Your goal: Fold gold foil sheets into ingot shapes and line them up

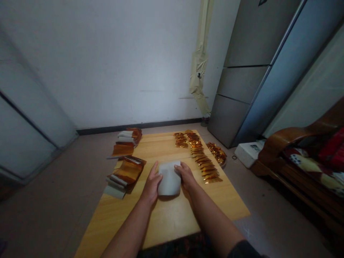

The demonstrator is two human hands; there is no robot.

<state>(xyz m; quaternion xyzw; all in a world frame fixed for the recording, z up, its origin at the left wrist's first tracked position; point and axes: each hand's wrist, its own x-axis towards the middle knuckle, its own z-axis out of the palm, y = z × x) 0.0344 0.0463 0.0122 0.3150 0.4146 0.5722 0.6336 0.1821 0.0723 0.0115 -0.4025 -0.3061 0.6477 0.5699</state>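
Note:
Between my two hands is a pale grey sheet (169, 181), bowed slightly, its lower edge lifted off the wooden table (166, 224). My left hand (152, 184) grips the sheet's left edge, thumb on its face and one finger pointing up past it. At the upper right corner my right hand (186, 174) holds it with the thumb on top; the other fingers are behind it. To the left lie amber film sheets (127, 170) stacked with grey sheets (115, 191). Right of my hands runs a row of shiny amber folded pieces (205, 163).
Farther back on the left is another stack of amber and grey sheets (126, 138). A round container of amber pieces (217, 154) stands beyond the table's right edge. A grey refrigerator (242, 82), a white box (247, 153) and a wooden bench (285, 143) are on the right.

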